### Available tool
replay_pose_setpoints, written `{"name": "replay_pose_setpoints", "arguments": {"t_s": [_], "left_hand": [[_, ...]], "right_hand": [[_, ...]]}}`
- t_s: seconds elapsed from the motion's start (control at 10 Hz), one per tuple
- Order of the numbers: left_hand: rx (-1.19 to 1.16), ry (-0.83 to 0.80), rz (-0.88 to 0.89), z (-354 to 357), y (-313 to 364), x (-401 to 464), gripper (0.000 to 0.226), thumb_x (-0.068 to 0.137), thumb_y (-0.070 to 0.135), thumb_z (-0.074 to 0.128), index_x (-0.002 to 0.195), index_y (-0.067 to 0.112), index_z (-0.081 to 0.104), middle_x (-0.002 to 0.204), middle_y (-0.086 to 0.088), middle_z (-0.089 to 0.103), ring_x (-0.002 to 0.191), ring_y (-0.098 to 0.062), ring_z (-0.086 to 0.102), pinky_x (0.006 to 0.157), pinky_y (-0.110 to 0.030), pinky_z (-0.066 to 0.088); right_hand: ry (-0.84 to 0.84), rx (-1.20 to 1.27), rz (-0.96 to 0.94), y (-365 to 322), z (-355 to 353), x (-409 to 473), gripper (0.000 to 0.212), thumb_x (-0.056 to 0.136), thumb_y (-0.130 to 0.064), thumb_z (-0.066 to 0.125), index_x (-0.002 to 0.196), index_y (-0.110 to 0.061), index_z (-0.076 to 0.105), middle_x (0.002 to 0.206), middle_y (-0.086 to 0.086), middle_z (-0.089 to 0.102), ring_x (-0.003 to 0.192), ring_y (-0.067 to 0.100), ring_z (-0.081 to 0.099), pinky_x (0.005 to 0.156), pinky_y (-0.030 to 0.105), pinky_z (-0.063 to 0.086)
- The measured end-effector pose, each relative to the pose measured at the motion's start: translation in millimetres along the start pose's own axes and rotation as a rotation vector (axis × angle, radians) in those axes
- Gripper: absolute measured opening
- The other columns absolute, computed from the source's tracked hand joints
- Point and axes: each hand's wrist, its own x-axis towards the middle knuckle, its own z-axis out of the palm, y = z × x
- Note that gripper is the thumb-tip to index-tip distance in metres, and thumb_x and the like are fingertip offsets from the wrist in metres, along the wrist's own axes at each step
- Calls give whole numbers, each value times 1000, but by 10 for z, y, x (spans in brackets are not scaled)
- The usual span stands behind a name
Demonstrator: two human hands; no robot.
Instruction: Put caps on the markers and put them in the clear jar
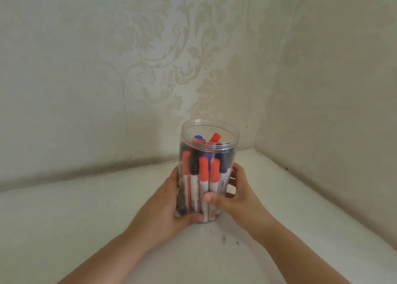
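The clear jar [209, 146] is held upright in the far right corner of the desk [86, 219], close to where the two patterned walls [129, 58] meet; it is gripped low on both sides, the left hand [171, 206] wrapped round its left side and base, the right hand [234, 195] curled round its right side with the thumb pressed on the front; capped markers [203, 176] with red, black and blue caps are packed upright inside; a few dark specks [224, 238] are seen on the desk near the wrists.
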Motion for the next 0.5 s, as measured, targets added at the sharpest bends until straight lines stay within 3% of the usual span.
{"name": "replay_pose_setpoints", "arguments": {"t_s": [0.2, 0.3, 0.4, 0.5], "left_hand": [[103, -28, -29, 68, 5, 140, 99, 63, 59, 69, 137, 37, 8, 131, 22, 41, 113, 4, 49, 91, -22, 45], [106, -43, -72, 119, 34, 185, 99, 61, 61, 69, 135, 38, 8, 131, 20, 43, 112, 1, 52, 93, -26, 47], [121, -89, -137, 41, 52, 183, 115, 49, 74, 66, 140, 35, 7, 140, 16, 36, 119, -3, 47, 97, -33, 45], [169, 34, -243, -278, 63, 226, 109, 60, 61, 70, 144, 21, 14, 141, 5, 38, 117, -12, 47, 96, -29, 41]], "right_hand": [[47, -69, -8, 66, -156, 157, 83, 58, -23, 85, 127, -26, 39, 119, -5, 57, 110, 3, 54, 78, 21, 53], [43, -71, 16, 76, -185, 174, 81, 59, -28, 81, 127, -29, 38, 121, -8, 55, 113, 3, 51, 76, 12, 50], [3, -159, 78, 5, -231, 151, 86, 65, -25, 81, 134, -32, 31, 127, -8, 49, 117, 8, 48, 86, 18, 48], [191, -251, -14, -303, -496, 86, 97, 60, -33, 80, 139, -32, 23, 133, -3, 41, 116, 11, 45, 92, 31, 46]]}}
